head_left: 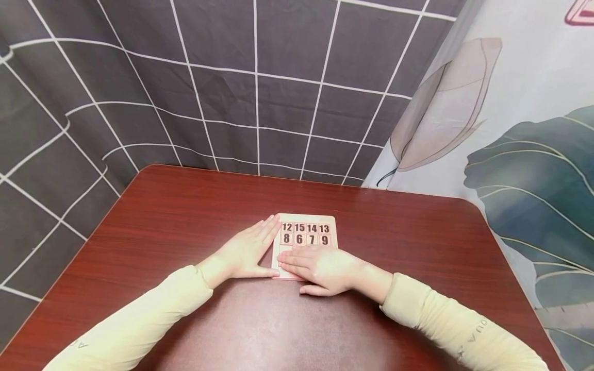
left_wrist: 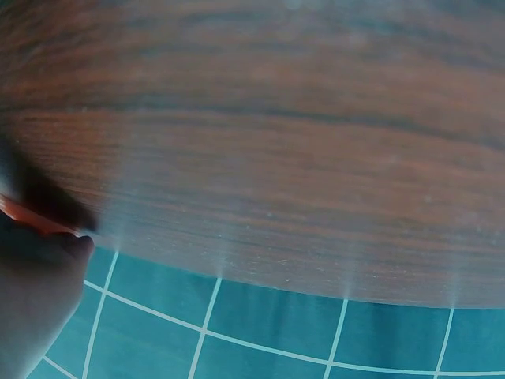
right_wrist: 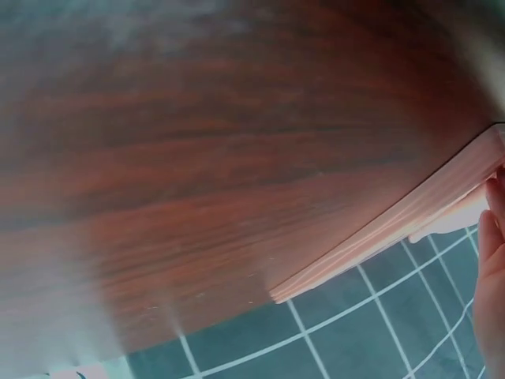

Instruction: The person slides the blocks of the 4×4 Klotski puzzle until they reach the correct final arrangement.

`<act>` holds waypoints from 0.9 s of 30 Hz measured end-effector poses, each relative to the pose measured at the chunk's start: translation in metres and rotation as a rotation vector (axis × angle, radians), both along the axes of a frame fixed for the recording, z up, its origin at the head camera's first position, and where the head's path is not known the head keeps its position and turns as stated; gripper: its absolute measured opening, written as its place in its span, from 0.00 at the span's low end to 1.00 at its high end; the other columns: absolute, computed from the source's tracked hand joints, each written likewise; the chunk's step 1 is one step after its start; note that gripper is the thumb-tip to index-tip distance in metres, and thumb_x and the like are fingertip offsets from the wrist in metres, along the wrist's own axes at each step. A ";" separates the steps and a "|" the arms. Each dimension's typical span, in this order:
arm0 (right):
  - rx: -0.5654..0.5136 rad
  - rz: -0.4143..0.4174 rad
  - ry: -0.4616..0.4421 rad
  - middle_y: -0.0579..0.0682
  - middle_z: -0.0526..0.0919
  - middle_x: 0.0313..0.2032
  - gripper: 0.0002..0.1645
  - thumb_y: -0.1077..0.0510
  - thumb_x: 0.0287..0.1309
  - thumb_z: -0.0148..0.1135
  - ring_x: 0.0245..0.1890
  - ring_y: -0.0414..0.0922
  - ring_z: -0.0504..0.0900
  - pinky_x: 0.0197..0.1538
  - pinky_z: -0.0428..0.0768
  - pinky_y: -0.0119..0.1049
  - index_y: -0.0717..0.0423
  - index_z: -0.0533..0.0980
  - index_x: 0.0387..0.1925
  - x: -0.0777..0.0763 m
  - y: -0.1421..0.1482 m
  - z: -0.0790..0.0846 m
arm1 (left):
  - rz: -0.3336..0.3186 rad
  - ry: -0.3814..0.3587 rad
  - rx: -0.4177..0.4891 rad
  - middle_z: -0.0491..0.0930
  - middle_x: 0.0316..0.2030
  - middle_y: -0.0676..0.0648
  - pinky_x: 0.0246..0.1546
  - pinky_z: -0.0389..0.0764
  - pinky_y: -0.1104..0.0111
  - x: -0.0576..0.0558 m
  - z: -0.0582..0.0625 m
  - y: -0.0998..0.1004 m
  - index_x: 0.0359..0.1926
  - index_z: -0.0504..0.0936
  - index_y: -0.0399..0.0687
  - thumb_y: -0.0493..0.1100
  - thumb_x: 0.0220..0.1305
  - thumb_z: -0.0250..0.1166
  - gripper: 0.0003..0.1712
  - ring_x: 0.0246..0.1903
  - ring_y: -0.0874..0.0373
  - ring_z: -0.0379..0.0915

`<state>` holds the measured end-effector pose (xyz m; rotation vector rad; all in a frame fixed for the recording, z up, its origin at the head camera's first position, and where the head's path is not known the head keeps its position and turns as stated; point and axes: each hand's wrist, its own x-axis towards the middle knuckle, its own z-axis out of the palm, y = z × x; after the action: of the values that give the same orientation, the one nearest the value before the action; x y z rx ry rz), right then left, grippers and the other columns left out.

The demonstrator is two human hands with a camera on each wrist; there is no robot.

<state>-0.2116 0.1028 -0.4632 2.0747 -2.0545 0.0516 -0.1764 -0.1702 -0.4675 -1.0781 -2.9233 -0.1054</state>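
Observation:
A wooden number slide puzzle (head_left: 306, 218) lies flat on the table, its pale frame around square tiles with dark numbers. Its two upper rows read 12, 15, 14, 13 and 8, 6, 7, 9. Along the left side of the frame rests my left hand (head_left: 243, 252), fingers straight toward the upper corner and thumb at the lower corner. Over the lower rows my right hand (head_left: 327, 268) lies with its fingers extended across the tiles, hiding most of them. The right wrist view shows the board's side edge (right_wrist: 387, 225) beside the right fingers (right_wrist: 491, 237).
The dark red wooden table (head_left: 185, 206) extends around the puzzle. A dark curtain with a white grid (head_left: 223, 98) hangs behind and to the left. At the right hangs a pale curtain with large leaf prints (head_left: 538, 170).

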 end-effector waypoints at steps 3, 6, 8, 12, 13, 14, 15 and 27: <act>-0.001 -0.030 0.003 0.52 0.81 0.69 0.37 0.43 0.70 0.66 0.72 0.46 0.79 0.76 0.76 0.40 0.60 0.75 0.72 -0.004 0.001 0.000 | 0.000 -0.001 0.004 0.54 0.82 0.30 0.83 0.63 0.54 0.000 0.000 0.000 0.80 0.56 0.27 0.73 0.64 0.66 0.66 0.82 0.39 0.54; -0.003 -0.050 0.003 0.52 0.82 0.69 0.36 0.44 0.71 0.65 0.72 0.47 0.79 0.75 0.77 0.41 0.60 0.75 0.71 -0.008 0.000 0.002 | -0.001 -0.001 0.008 0.53 0.82 0.30 0.83 0.63 0.54 0.000 -0.001 0.000 0.80 0.56 0.27 0.73 0.64 0.66 0.65 0.82 0.39 0.54; -0.003 -0.057 0.001 0.52 0.81 0.69 0.35 0.44 0.72 0.64 0.72 0.47 0.79 0.75 0.78 0.42 0.60 0.75 0.71 -0.009 0.000 0.002 | -0.003 0.001 0.007 0.53 0.82 0.30 0.83 0.63 0.54 -0.001 -0.002 0.000 0.80 0.55 0.27 0.73 0.64 0.66 0.66 0.82 0.39 0.54; -0.014 -0.062 -0.019 0.52 0.81 0.70 0.36 0.44 0.72 0.64 0.72 0.47 0.79 0.75 0.77 0.41 0.59 0.74 0.72 -0.006 0.004 0.005 | -0.003 0.001 0.004 0.53 0.82 0.30 0.83 0.62 0.54 -0.001 -0.002 -0.001 0.81 0.55 0.27 0.73 0.64 0.66 0.66 0.83 0.39 0.53; -0.021 -0.061 -0.021 0.52 0.80 0.70 0.36 0.44 0.71 0.65 0.72 0.47 0.79 0.75 0.77 0.41 0.59 0.75 0.72 -0.006 0.006 0.006 | -0.002 0.000 0.002 0.53 0.82 0.30 0.83 0.62 0.54 -0.001 -0.002 -0.001 0.81 0.55 0.27 0.73 0.64 0.65 0.66 0.83 0.39 0.53; -0.029 -0.058 -0.025 0.53 0.80 0.71 0.37 0.43 0.71 0.65 0.72 0.47 0.78 0.75 0.77 0.42 0.59 0.74 0.72 -0.005 0.009 0.006 | 0.000 -0.002 0.000 0.53 0.82 0.30 0.83 0.62 0.54 -0.001 -0.001 -0.001 0.81 0.55 0.27 0.74 0.64 0.65 0.66 0.83 0.39 0.53; -0.037 -0.056 -0.030 0.53 0.80 0.71 0.37 0.43 0.70 0.66 0.72 0.47 0.79 0.75 0.77 0.42 0.59 0.75 0.72 -0.004 0.012 0.006 | 0.001 -0.003 -0.002 0.53 0.82 0.30 0.83 0.62 0.54 -0.001 -0.001 -0.001 0.81 0.55 0.27 0.74 0.64 0.65 0.66 0.83 0.39 0.53; -0.055 0.005 0.003 0.54 0.83 0.67 0.39 0.41 0.66 0.69 0.70 0.49 0.81 0.73 0.79 0.43 0.62 0.77 0.69 0.002 0.035 0.001 | 0.006 0.005 -0.008 0.53 0.82 0.30 0.83 0.63 0.54 -0.001 -0.002 -0.001 0.81 0.56 0.27 0.74 0.63 0.65 0.66 0.82 0.39 0.53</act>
<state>-0.2093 0.1377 -0.4625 2.0458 -2.0227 0.1045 -0.1773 -0.1715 -0.4697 -1.0685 -2.9247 -0.0905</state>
